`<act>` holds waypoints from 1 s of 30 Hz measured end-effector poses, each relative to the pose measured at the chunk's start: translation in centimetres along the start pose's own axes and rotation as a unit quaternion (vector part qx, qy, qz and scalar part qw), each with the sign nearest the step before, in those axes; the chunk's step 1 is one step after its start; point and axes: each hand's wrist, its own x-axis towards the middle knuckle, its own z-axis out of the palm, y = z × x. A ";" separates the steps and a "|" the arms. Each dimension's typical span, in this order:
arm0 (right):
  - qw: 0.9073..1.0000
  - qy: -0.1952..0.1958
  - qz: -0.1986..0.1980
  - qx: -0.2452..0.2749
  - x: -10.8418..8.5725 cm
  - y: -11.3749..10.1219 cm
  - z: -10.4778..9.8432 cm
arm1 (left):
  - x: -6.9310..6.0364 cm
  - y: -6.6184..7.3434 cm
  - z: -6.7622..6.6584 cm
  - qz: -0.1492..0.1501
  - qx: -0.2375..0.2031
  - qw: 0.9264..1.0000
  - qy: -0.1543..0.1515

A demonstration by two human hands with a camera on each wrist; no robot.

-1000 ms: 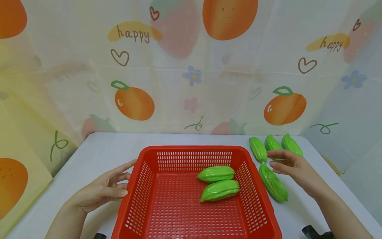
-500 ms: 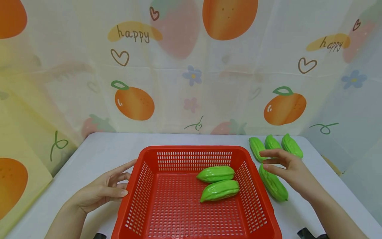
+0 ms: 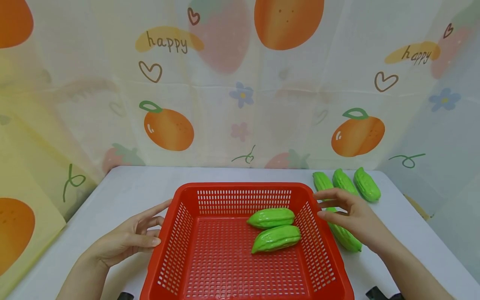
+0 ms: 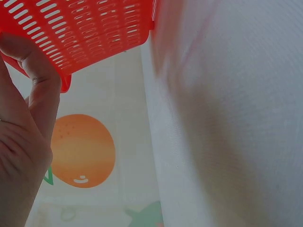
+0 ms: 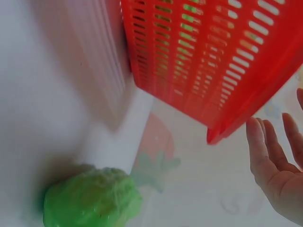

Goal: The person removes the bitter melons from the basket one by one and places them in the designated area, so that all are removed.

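A red plastic basket (image 3: 245,271) with slotted walls stands on the white table. Inside, toward its right wall, lie two shiny green bitter gourds (image 3: 276,239), side by side. My left hand (image 3: 125,237) touches the basket's left side from outside, its fingertips and thumb against the rim. Near the right rim is my right hand (image 3: 348,214), its fingers relaxed and nothing in them. In the right wrist view, its fingers (image 5: 258,142) are close to the rim; contact is unclear. Another bitter gourd (image 3: 345,238) lies on the table beneath this hand, partly hidden by it.
At the table's back right corner are three more green bitter gourds (image 3: 367,185), one partly behind the right hand. A cloth printed with oranges (image 3: 169,130) hangs behind the table (image 3: 146,179). Black objects (image 3: 382,293) show at the bottom edge.
My right hand has moved left, from over the gourds on the table to the basket's right rim. The left hand, basket and gourds have stayed in place.
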 end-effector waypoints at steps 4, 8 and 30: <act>1.000 -0.014 -0.011 0.025 0.2 -0.2 0.7 | 0.0 0.0 0.0 0.004 -0.002 1.000 -0.005; 0.999 -0.021 -0.011 0.028 0.3 -0.7 1.5 | 0.0 0.0 0.0 0.000 -0.003 1.000 -0.002; 0.993 -0.114 -0.038 0.022 1.8 -1.8 5.1 | 0.0 0.0 0.0 0.005 -0.010 1.000 -0.008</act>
